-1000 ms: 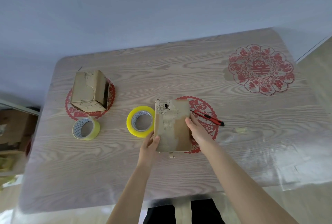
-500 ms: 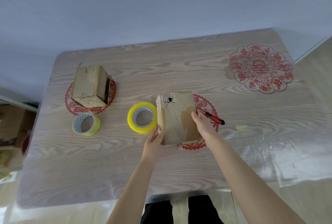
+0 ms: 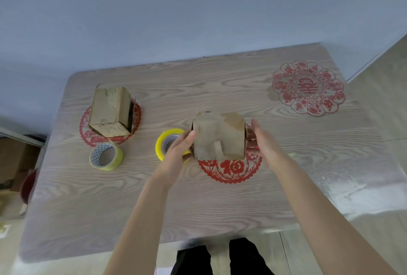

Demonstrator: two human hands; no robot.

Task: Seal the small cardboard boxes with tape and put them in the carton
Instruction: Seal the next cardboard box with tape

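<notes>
A small worn cardboard box [image 3: 220,135] stands upright over a red paper-cut decoration [image 3: 231,170] at the table's middle. My left hand [image 3: 178,149] presses its left side with straight fingers. My right hand [image 3: 262,142] lies flat against its right side. A second small cardboard box [image 3: 111,112] lies on its side at the back left, one end flap loose. A bright yellow tape roll [image 3: 164,142] lies just left of the held box, partly hidden by my left hand. A paler tape roll [image 3: 105,155] lies in front of the second box.
The wooden table [image 3: 198,204] is covered with clear film. Another red paper-cut [image 3: 308,88] sits at the back right. A brown cardboard shape [image 3: 13,160] shows on the floor past the table's left edge. The wall runs close behind the table.
The box lay flat on the table between my hands; now it has been tipped up and stands on end, slightly farther from me. The red knife is now hidden behind my right hand.
</notes>
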